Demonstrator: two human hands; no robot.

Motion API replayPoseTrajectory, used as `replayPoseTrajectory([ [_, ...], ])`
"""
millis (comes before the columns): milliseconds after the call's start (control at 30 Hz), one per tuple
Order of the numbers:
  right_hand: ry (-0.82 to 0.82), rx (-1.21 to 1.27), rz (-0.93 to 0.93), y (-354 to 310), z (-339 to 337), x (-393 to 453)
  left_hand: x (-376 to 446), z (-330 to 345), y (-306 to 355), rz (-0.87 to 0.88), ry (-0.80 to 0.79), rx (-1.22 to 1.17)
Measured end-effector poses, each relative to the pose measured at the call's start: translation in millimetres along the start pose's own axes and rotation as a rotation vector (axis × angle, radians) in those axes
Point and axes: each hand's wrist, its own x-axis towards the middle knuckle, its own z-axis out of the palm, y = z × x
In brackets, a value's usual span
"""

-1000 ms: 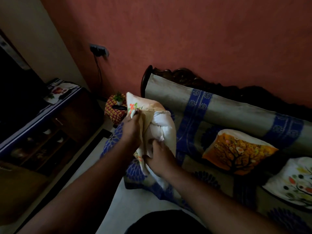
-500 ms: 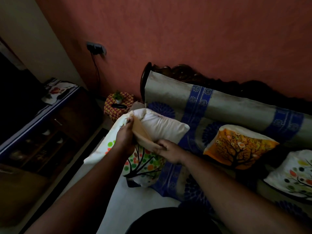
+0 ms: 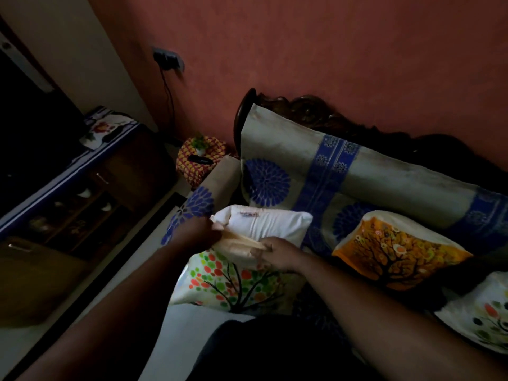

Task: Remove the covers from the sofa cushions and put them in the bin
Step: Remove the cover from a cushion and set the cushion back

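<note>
left hand (image 3: 199, 233) + right hand (image 3: 277, 254) grip cover (image 3: 233, 279) mouth | inner cushion (image 3: 264, 225) — half out — above

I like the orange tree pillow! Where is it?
The orange tree cushion lies on the sofa, right of the hands, beside the white inner pillow.
</note>
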Motion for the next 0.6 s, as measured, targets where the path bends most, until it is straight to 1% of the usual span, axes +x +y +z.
replayPoseTrajectory([
  [67,0.002,0.028,0.023,7.6,-16.4,-2.9,2.0,-0.2,15.4,-0.003,-0.071,0.206],
  [100,-0.016,0.027,-0.005,8.1,-20.7,-5.9,1.5,-6.7,24.4,0.012,-0.083,0.31],
  [133,-0.048,-0.01,-0.037,8.4,-21.8,-9.1,4.8,-12.0,34.6,0.036,-0.052,0.388],
  [167,-0.096,-0.076,-0.054,11.6,-19.5,-12.3,11.0,-15.9,48.3,0.077,0.0,0.377],
  [200,-0.139,-0.153,-0.061,11.8,-15.4,-15.0,17.3,-21.1,62.6,0.155,0.046,0.251],
  [233,-0.153,-0.222,-0.062,12.3,-11.9,-19.0,24.6,-21.5,80.9,0.27,0.027,0.039],
  [267,-0.161,-0.265,-0.058,13.9,-8.5,-20.9,28.1,-18.8,97.5,0.397,-0.055,-0.176],
  [300,-0.164,-0.28,-0.073,15.4,-7.9,-22.7,29.3,-12.2,110.6,0.498,-0.16,-0.276],
  [333,-0.158,-0.27,-0.116,17.3,-9.6,-24.9,30.4,0.3,118.8,0.555,-0.239,-0.275],
  [367,-0.163,-0.269,-0.165,21.7,-12.9,-27.8,30.3,15.1,122.0,0.587,-0.27,-0.234],
  [467,-0.17,-0.366,-0.231,36.4,-31.8,-46.2,31.8,59.3,112.0,0.594,-0.264,-0.177],
  [533,-0.113,-0.392,-0.232,44.3,-48.5,-56.7,29.9,82.4,109.7,0.61,-0.301,-0.176],
  [600,-0.027,-0.438,-0.185,47.4,-67.5,-56.2,17.4,86.8,120.8,0.619,-0.383,-0.155],
])
